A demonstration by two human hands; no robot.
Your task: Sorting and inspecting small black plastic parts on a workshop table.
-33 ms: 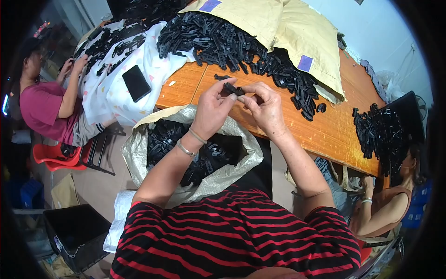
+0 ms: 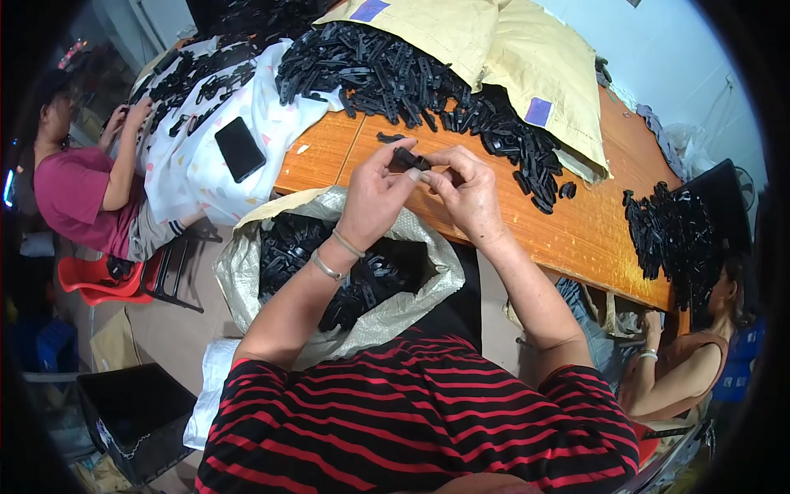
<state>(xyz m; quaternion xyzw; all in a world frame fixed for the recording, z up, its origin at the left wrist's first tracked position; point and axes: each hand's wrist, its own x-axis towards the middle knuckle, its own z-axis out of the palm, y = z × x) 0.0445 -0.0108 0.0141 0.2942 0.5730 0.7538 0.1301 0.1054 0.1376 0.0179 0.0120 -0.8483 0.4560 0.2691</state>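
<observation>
The small black part (image 2: 404, 159) is dark, slightly glossy and stubby, its finer shape hidden by fingers; it sits between both hands, above the table's near edge. The left hand (image 2: 372, 193) pinches it between thumb and fingers, and the right hand (image 2: 471, 188) has thumb and fingertips closed together at its right end, though whether they clamp it too I cannot tell. Beneath the grip, an open woven sack (image 2: 445, 276) holds more black pieces (image 2: 298, 247). Beyond the grip, the orange-brown wooden table (image 2: 535, 239), scuffed along its edge, bears a heap of elongated black parts (image 2: 383, 74) under tan paper bags (image 2: 547, 62). Left of the grip, a dark phone (image 2: 240, 150) lies on a patterned white cloth (image 2: 193, 177), near a seated person in a maroon top (image 2: 78, 189). Far right of the grip, another person (image 2: 675, 379) sits below a dark pile (image 2: 671, 235); behind stands a pale wall (image 2: 683, 49).
</observation>
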